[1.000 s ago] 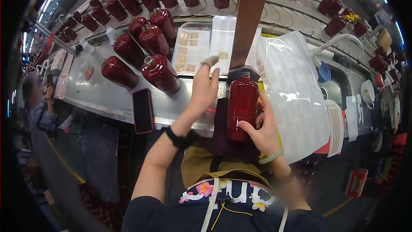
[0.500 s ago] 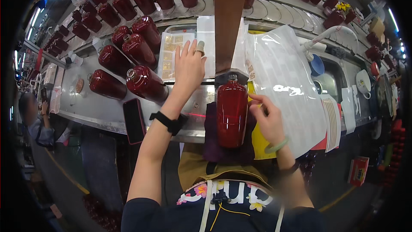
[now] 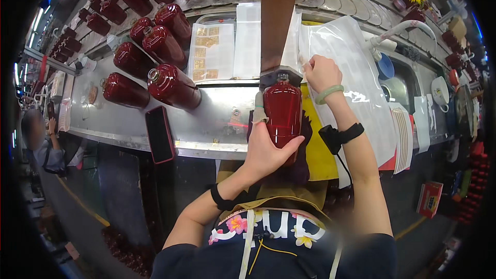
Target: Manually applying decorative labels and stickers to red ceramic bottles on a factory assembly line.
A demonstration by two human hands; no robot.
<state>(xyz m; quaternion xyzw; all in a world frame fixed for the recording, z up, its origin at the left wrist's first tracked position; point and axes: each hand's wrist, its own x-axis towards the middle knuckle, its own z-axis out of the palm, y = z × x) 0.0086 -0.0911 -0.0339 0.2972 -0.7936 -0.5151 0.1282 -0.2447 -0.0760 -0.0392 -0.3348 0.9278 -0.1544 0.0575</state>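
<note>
Red bottle (image 3: 283, 111): below post (image 3: 279, 26), gripped by my left hand (image 3: 266, 149); could slip if that hold slackens. My right hand (image 3: 324, 75): by clear sheet (image 3: 369, 119); pinch, cannot tell.

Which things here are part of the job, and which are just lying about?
In the job:
dark-red glass bottle, in the left hand
translucent sheet, right hand over it
white sheet with gold labels, probably

Apparently lying about:
smartphone
white mug
yellow flower

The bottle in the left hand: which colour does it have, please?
The bottle is dark, glossy red; it shows best in the head view.
</note>
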